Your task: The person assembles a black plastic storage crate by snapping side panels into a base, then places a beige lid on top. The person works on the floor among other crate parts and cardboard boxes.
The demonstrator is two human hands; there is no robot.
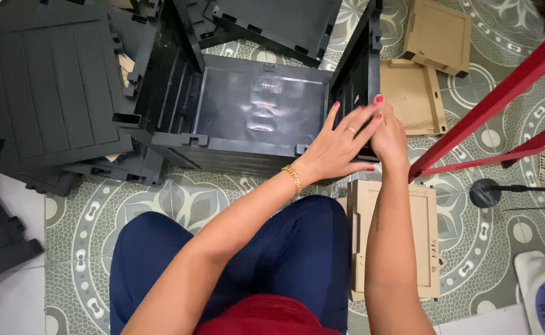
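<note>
A black plastic box (260, 111) stands partly put together on the patterned tile floor in front of my knees. Its floor panel and low front wall (235, 152) are in place. An upright black side panel (362, 68) stands at its right. My right hand (389, 139) grips the near end of that side panel at the box's front right corner. My left hand (341, 146), with a gold bracelet and a ring, reaches across with fingers spread and lies flat against the same corner, touching my right hand.
More black panels lie at the left (49, 93) and at the back (279, 25). Brown board pieces lie at the right (412, 93), back right (437, 28) and beside my right arm (403, 236). A red metal frame (496, 99) slants across the right, near a round black stand base (486, 192).
</note>
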